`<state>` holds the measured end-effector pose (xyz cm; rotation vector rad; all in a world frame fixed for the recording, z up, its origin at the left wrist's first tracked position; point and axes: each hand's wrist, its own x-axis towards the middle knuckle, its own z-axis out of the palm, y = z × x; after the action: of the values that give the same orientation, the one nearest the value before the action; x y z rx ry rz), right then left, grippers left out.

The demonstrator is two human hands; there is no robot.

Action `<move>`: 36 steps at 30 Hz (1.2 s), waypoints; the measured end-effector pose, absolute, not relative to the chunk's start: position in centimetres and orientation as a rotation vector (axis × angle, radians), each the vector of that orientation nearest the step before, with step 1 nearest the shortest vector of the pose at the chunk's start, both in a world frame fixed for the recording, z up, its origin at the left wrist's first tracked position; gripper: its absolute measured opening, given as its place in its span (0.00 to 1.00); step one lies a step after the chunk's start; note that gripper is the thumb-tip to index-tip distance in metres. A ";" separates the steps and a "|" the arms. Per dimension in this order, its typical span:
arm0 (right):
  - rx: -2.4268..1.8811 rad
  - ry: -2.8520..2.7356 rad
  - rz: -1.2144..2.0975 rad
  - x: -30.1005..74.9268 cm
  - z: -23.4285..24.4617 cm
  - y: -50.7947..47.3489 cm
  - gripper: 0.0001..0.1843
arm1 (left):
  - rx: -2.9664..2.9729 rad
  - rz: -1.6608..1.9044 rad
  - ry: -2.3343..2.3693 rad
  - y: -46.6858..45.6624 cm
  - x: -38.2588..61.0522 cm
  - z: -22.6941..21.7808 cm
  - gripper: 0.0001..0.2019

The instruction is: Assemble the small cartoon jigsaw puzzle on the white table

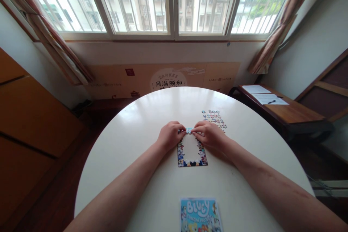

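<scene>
A jigsaw puzzle border [192, 164] lies on the white round table, joined as a rectangular frame with a bare middle. At its far edge, my left hand [172, 134] pinches the light-blue top strip near the left corner. My right hand [208, 134] has its fingertips closed on the same strip near the right corner. Both hands hide the frame's upper corners. Just beyond my right hand, several loose puzzle pieces [214, 116] lie in rough rows. Close to me is a blue picture card [199, 215] reading "BLUEY".
The white table [122, 166] has a curved far edge. To the right stands a wooden bench [296, 112] bearing papers [269, 98] and a pen. Behind the table, a printed cardboard panel [114, 76] leans below the barred window.
</scene>
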<state>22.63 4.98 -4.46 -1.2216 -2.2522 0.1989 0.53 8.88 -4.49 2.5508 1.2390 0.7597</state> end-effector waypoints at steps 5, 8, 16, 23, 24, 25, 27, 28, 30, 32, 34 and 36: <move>-1.240 -2.270 0.161 22.5 -4.5 4.9 0.11 | 2.544 0.742 1.254 8.8 0.6 -4.4 0.04; -1.253 -2.270 0.145 22.4 -4.5 4.9 0.12 | 2.543 0.736 1.259 8.8 0.6 -4.4 0.04; -1.244 -2.267 0.157 22.4 -4.5 4.8 0.14 | 2.544 0.711 1.286 8.7 0.6 -4.2 0.05; -1.295 -2.301 0.138 22.1 -4.1 4.6 0.13 | 2.544 0.665 1.306 8.6 0.7 -3.8 0.06; -1.303 -2.304 0.140 22.0 -4.0 4.6 0.13 | 2.542 0.666 1.306 8.6 0.7 -3.9 0.06; -1.311 -2.306 0.143 22.0 -4.0 4.6 0.12 | 2.542 0.669 1.304 8.6 0.7 -3.9 0.06; -1.334 -2.310 0.151 21.8 -3.9 4.7 0.12 | 2.542 0.679 1.296 8.6 0.7 -4.0 0.06; -1.348 -2.310 0.154 21.7 -3.8 4.8 0.12 | 2.543 0.685 1.292 8.7 0.6 -4.1 0.06; -1.370 -2.305 0.153 21.6 -3.8 4.8 0.12 | 2.547 0.691 1.279 8.7 0.6 -4.1 0.06; -1.356 -2.300 0.144 21.6 -3.9 4.8 0.12 | 2.541 0.696 1.273 8.7 0.6 -4.1 0.07; -1.293 -2.282 0.108 21.7 -4.2 4.9 0.13 | 2.516 0.731 1.278 8.7 0.5 -4.1 0.08; -1.214 -2.198 0.009 22.1 -4.3 5.0 0.17 | 2.491 0.804 1.294 8.7 0.4 -4.1 0.09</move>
<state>22.10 4.96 -4.30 -1.2144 -2.1980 0.0086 0.35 8.74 -4.13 2.4911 1.2940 0.8038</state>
